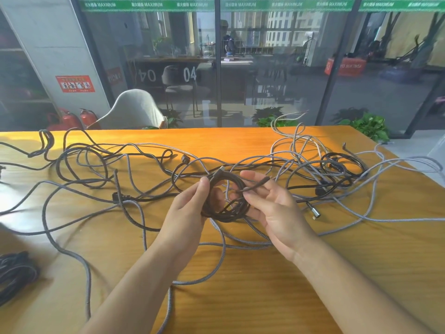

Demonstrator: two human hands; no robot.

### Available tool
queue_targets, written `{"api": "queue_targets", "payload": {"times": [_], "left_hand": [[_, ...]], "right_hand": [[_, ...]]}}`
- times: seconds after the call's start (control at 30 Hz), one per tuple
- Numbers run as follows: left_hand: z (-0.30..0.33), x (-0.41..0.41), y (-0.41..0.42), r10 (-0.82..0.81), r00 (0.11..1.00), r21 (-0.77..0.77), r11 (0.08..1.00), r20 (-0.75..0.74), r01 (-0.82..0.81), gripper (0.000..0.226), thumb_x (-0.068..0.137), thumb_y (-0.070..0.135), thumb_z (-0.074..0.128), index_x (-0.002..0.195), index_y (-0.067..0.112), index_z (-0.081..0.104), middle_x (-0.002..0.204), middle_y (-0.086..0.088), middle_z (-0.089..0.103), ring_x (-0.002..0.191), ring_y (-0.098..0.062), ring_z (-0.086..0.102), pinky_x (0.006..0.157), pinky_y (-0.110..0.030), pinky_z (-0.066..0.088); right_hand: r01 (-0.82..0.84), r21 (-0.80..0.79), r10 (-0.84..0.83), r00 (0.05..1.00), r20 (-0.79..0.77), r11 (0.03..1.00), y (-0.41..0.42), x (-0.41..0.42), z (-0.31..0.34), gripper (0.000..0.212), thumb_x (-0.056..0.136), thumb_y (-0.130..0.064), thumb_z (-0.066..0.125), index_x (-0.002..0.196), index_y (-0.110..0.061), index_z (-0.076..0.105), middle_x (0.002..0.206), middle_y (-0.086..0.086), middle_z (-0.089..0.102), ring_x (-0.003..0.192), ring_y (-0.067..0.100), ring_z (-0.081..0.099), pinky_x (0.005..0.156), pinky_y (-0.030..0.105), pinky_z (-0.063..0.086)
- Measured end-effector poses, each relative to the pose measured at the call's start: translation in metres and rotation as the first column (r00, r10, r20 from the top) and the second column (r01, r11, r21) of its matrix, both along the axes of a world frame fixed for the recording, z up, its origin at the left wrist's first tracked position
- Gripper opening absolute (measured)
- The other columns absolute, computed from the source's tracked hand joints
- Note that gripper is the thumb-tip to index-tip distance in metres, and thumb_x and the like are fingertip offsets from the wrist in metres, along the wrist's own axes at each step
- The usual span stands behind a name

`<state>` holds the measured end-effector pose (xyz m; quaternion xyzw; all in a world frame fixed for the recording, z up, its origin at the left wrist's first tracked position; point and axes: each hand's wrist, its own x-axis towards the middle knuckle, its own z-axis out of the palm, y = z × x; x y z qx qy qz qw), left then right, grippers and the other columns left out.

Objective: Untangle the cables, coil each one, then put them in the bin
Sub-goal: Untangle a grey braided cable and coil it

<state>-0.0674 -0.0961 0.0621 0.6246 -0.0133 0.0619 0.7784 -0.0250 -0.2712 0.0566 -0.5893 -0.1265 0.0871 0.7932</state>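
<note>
I see both bare forearms reaching forward and angling toward each other over the table. My left hand (190,208) is raised with thumb and fingers curled, pinching the dark coiled cable (226,201) at its left edge. My right hand (272,203) lies palm up, fingers loosely bent, cradling the coil's right side.

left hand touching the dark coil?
Touching. The head view shows the left hand with thumb and fingers pinched on the left rim of the dark coiled cable, which is held above the wooden table.
</note>
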Motion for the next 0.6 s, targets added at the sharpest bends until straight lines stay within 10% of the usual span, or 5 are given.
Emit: {"api": "queue_targets", "payload": {"times": [0.2, 0.37, 0.6], "left_hand": [[0.0, 0.001, -0.001, -0.005, 1.0, -0.133, 0.991, 0.024, 0.008, 0.035, 0.112, 0.027, 0.042, 0.082, 0.011, 0.052, 0.076, -0.001, 0.035, 0.069, -0.018, 0.036, 0.076, -0.037, 0.037], [0.009, -0.001, -0.004, -0.054, 0.998, -0.3, 0.952, 0.028, 0.06, 0.056, 0.112, 0.023, 0.04, 0.068, 0.027, 0.073, 0.076, -0.001, 0.023, 0.062, -0.016, 0.026, 0.062, -0.029, 0.034], [0.009, 0.0, 0.002, 0.018, 1.0, -0.262, 0.965, 0.005, -0.016, 0.033, 0.112, 0.021, 0.04, 0.115, 0.009, 0.071, 0.072, 0.001, 0.018, 0.055, -0.011, 0.019, 0.051, -0.023, 0.022]], "right_hand": [[-0.013, -0.036, 0.013, 1.0, 0.004, 0.999, 0.001, -0.003, 0.0, 0.022, 0.105, 0.0, 0.054, 0.125, -0.008, 0.059, 0.116, 0.015, 0.075, 0.109, 0.029, 0.072, 0.095, 0.044, 0.059], [-0.094, -0.032, 0.094, 0.995, -0.013, 0.995, 0.003, -0.004, 0.003, 0.019, 0.107, -0.003, 0.049, 0.125, -0.007, 0.055, 0.118, 0.017, 0.075, 0.109, 0.029, 0.072, 0.096, 0.045, 0.058], [-0.198, 0.145, 0.208, 0.976, -0.058, 0.969, 0.001, -0.005, 0.008, 0.034, 0.103, 0.004, 0.038, 0.134, -0.001, 0.053, 0.12, 0.027, 0.069, 0.113, 0.036, 0.069, 0.099, 0.048, 0.056]]}}
